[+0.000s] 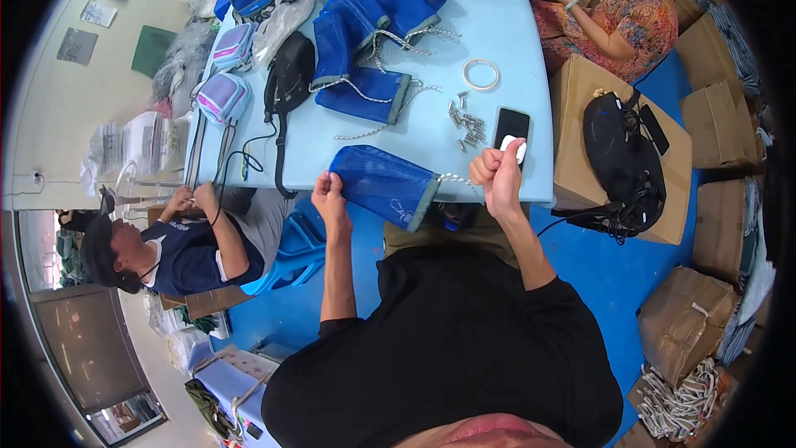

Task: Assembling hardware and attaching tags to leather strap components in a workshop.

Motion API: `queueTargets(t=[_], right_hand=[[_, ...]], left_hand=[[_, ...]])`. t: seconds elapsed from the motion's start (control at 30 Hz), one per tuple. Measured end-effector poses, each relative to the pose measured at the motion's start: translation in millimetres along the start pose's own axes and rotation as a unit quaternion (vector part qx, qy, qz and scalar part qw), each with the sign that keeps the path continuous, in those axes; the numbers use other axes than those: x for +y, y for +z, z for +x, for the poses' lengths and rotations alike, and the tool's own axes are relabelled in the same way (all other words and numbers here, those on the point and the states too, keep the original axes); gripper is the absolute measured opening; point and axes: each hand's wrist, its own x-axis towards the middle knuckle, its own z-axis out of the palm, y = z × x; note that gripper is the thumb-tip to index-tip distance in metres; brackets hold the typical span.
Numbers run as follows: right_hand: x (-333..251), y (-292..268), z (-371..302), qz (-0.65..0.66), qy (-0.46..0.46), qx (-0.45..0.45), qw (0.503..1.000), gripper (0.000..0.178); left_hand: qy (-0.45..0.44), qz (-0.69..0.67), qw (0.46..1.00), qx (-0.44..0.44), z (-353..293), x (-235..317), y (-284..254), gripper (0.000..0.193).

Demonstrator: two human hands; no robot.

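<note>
Blue mesh pouch [377, 182], a tapering, fine-netted sleeve with a grey-green fabric band at its wider mouth, spans the gap between both hands at the smooth pale table's [448, 129] near edge. The left hand's [331, 197] thumb and fingers pinch its narrower end; a twisted, speckled cord [454, 178] runs from the mouth to the right hand [499, 181], whose fingers curl closed around it, beside a rounded white object [513, 149], its hold on that unclear
</note>
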Motion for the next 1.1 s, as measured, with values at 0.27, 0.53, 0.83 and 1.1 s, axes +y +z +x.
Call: queueTargets(t=[0.27,0.53,0.83,1.1], right_hand=[[-16,5,-24,0.041,-0.01,0.055,0.998,0.071],[21,-16,-25,-0.191,-0.025,0.061,0.979,0.067],[44,0,-33,-0.626,-0.092,0.043,0.773,0.078],[59,-20,-9,-0.646,-0.136,0.04,0.75,0.043]], left_hand=[[0.131,0.014,0.991,0.012,26,23,-11,0.01],[0.111,-0.07,0.991,-0.004,8,20,20,0.009],[0.054,-0.072,0.996,0.002,7,33,55,0.013],[0.103,0.035,0.994,-0.007,50,20,38,0.026]])
